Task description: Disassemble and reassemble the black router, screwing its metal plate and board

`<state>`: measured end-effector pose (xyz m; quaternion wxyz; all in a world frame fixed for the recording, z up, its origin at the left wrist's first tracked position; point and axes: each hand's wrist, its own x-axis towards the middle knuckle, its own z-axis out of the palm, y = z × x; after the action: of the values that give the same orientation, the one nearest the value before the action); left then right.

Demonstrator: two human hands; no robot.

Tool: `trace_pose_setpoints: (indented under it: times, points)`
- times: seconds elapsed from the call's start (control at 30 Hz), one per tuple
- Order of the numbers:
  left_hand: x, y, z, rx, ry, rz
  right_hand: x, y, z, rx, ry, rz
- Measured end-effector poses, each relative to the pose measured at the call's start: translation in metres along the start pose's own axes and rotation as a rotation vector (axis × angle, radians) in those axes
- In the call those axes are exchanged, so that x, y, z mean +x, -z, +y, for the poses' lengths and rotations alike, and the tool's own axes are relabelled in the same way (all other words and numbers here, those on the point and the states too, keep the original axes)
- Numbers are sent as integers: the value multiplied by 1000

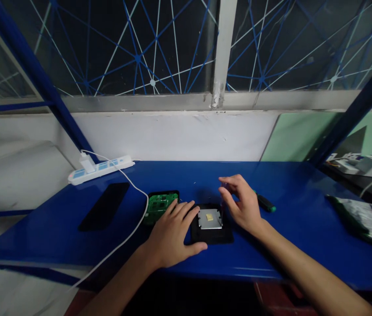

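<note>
My right hand pinches a slim screwdriver with a see-through purplish handle. Its thin shaft points down at the right edge of a silver metal plate, which bears a small yellowish pad. Beneath the plate lies a square black cover, flat on the table. My left hand is spread, palm down, with fingertips and thumb at the cover's left side. Beyond its fingers, a green circuit board sits in a black housing, partly hidden by that hand.
A dark flat object, perhaps a phone, lies left on the blue table. A white cable runs from a power strip. A green-and-black handled tool lies beyond my right hand; a shiny packet lies far right.
</note>
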<state>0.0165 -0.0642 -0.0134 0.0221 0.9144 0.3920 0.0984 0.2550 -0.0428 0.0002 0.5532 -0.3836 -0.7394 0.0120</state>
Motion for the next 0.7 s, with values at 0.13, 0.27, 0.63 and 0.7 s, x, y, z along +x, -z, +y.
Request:
trace_pose_setpoints:
  times: [0.13, 0.27, 0.63, 0.7]
  points:
    - [-1, -2, 0, -5, 3, 16, -2, 1, -2, 50, -50, -24]
    - [-1, -3, 1, -18, 6, 37, -1, 3, -4, 68, -61, -14]
    - [-3, -5, 0, -38, 15, 46, 1, 7, -6, 95, 15, 7]
    - [-2, -5, 0, -43, 20, 48, 2, 8, -6, 126, -1, -33]
